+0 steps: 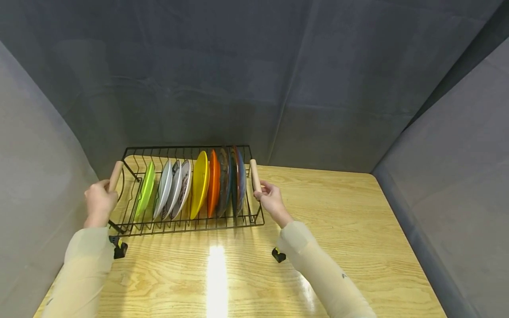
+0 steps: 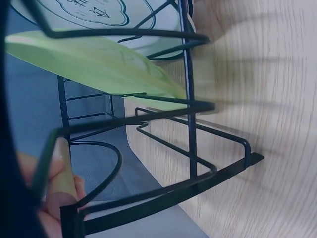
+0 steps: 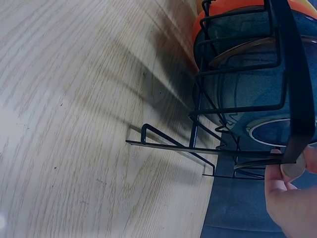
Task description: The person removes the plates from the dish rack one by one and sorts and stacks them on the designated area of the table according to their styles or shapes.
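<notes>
Rack [image 3: 298, 84] bearing three white plates [image 1: 163, 190] has two handles [image 1: 115, 176], left grip [image 1: 100, 200] and right grip [image 1: 272, 201] clasping one each.

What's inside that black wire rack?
The black wire rack holds, on edge, a lime plate, pale plates, a yellow plate, an orange plate and dark plates. Overlap hides parts of their faces; how many dark plates, I can't tell.

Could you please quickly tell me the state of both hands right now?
Left hand: closed, holding the left wooden handle.
Right hand: closed, holding the right wooden handle.
</notes>
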A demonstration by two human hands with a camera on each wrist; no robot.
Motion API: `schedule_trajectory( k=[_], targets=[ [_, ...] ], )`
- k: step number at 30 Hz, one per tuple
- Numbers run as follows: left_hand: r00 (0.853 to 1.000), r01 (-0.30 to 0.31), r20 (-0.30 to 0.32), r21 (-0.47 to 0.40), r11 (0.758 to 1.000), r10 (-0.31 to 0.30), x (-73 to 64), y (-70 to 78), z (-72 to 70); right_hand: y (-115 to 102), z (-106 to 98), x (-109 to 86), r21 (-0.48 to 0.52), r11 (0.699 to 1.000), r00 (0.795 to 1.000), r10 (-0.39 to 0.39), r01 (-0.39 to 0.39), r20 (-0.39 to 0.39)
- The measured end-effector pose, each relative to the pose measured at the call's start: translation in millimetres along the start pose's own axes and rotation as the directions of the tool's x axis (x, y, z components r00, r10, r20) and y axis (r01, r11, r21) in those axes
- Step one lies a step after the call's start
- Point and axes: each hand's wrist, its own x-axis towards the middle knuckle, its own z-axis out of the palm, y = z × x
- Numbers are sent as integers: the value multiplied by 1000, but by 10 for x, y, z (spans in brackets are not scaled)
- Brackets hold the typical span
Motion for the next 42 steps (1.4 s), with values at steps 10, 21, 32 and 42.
schedule_trajectory(
  k=[10,21,32,42],
  targets=[
    [1000,-7,0,3,1000,7,7,69,80,21,-100,-25,-3,1000,1000,6,-6,-13],
    [998,-63,-14,1,998,63,-23,177,140,43,-216,-50,-13,1000,999,11,-12,-46],
    [991,-135,-5,-12,991,135,-47,266,224,78,-347,-69,-27,999,997,15,-17,-73],
    [984,-178,21,-10,984,178,-34,340,309,116,-478,-99,-19,999,995,27,-29,-94]
  ],
)
